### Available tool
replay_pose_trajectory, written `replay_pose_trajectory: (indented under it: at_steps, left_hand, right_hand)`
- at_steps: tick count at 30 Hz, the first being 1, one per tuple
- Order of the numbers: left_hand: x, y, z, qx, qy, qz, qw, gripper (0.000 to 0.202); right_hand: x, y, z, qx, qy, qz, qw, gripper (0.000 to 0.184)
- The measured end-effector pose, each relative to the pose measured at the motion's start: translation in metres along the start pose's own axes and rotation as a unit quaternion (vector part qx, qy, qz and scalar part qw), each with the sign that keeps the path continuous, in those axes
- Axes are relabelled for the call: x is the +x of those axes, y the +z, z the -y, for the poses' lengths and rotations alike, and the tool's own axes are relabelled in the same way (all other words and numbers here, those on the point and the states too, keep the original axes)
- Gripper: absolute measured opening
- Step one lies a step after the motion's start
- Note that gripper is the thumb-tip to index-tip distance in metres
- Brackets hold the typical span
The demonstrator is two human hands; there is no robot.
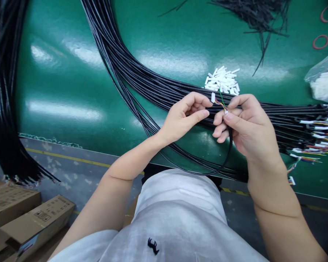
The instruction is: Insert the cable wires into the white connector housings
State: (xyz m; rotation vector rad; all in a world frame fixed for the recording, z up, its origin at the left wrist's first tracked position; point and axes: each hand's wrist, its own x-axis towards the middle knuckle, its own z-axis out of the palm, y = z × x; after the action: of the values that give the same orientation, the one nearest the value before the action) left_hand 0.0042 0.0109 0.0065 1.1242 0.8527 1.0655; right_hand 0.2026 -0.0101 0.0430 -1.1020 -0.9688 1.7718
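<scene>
Head view. Both bare hands were up over the near part of a glossy green surface point(71, 87). The right hand point(254, 127) had its thumb and forefinger pinched together on the end of a black cable point(230, 142), by a small white piece where thin coloured wires point(220, 104) came out; its other fingers were loosely curled. The cable dropped from this grip in a loop towards the near edge. The wires led up and left to a white connector point(213, 97).

The left hand point(180, 116) had thumb and forefinger parted, forefinger tip just beside the connector; could not tell whether it touched.

Behind the hands, a thick bundle of black cables point(158, 82) curved across the surface, its coloured wire ends point(321, 145) fanned out at right. A heap of small white pieces point(222, 80) lay just beyond the bundle. Farther off: dark thin strips point(258, 12), two reddish rings, the nearer one point(320, 42) near a clear bag point(326, 82) of white items. At left, a second cable bundle point(2, 91) hung over the edge, above cardboard boxes point(41, 218).
</scene>
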Motion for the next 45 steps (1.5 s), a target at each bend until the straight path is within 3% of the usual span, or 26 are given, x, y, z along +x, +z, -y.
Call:
replay_pose_trajectory:
  at_steps: [6,11,17,20,23,25,28,31,33,40,45]
  left_hand:
    - [0.001,-0.003,-0.001,0.002,0.011,-0.022,1.000,0.037]
    - [-0.007,0.004,-0.012,0.001,0.034,0.034,0.999,0.037]
    - [-0.012,0.007,-0.012,0.014,0.152,0.048,0.987,0.020]
    - [-0.011,0.006,-0.012,0.041,0.129,0.070,0.988,0.026]
    - [-0.012,0.005,-0.012,0.045,0.138,0.088,0.985,0.025]
    - [-0.013,0.005,-0.012,0.057,0.164,0.083,0.981,0.019]
    - [-0.014,0.006,-0.012,0.123,0.180,0.021,0.976,0.016]
    - [-0.014,0.006,-0.012,0.189,0.193,-0.029,0.962,0.025]
    - [-0.013,0.006,-0.012,0.209,0.179,-0.028,0.961,0.032]
    - [-0.011,0.003,-0.007,0.134,0.108,0.023,0.985,0.043]
    - [-0.002,0.002,-0.001,0.101,0.165,0.012,0.981,0.056]
  right_hand:
    - [-0.002,0.003,0.005,0.009,0.030,0.037,0.999,0.038]
    - [0.000,0.001,0.012,0.050,0.030,0.013,0.998,0.042]
    - [0.003,-0.002,0.010,0.035,0.043,0.010,0.998,0.046]
    - [0.003,-0.004,0.008,0.027,0.049,0.022,0.998,0.046]
    - [0.003,-0.005,0.005,0.013,0.030,0.034,0.999,0.042]
    - [0.001,-0.004,0.001,-0.021,-0.033,0.026,0.999,0.033]
    - [-0.003,-0.001,-0.007,-0.177,-0.183,-0.021,0.967,0.005]
    - [-0.005,0.001,-0.011,-0.363,-0.307,-0.064,0.877,0.020]
    - [-0.006,0.002,-0.010,-0.405,-0.345,-0.077,0.843,0.020]
    - [-0.007,0.003,-0.007,-0.412,-0.316,-0.108,0.848,0.012]
    - [-0.005,0.003,-0.012,-0.418,-0.348,-0.099,0.833,0.014]
